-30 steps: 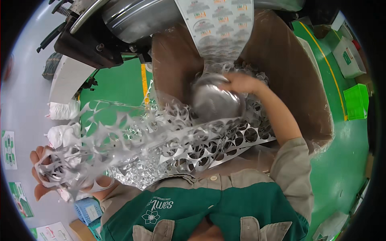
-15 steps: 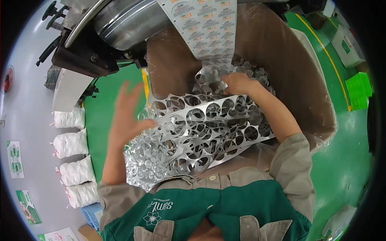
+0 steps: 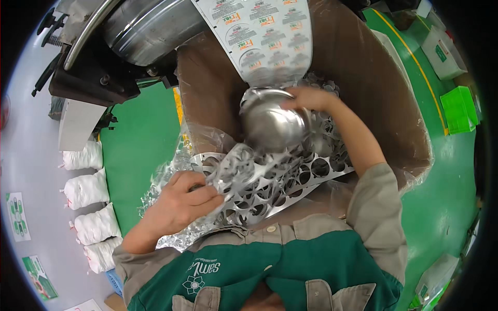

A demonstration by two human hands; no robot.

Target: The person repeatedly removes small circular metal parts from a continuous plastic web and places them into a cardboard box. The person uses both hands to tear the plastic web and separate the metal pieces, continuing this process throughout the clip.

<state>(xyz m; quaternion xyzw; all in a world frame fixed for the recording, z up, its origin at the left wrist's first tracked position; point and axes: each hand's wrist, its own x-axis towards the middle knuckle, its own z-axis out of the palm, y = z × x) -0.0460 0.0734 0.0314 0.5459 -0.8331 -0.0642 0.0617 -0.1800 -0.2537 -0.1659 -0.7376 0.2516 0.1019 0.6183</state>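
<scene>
Left hand (image 3: 179, 202) grips the punched silver foil web (image 3: 270, 179) at the near rim of the big brown cardboard box (image 3: 373, 83), right hand (image 3: 306, 97) presses the shiny crumpled foil wad (image 3: 272, 124) deeper inside; best to gather evenly, avoiding sharp edges.

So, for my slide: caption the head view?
Left hand grips punched foil sheet; right hand touches shiny roll.

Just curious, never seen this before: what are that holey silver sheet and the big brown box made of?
The silver sheet punched full of round holes looks like thin metal foil, probably aluminium: shiny and crumpling in the left hand. The large brown box looks like matt cardboard with a clear plastic liner.
</scene>
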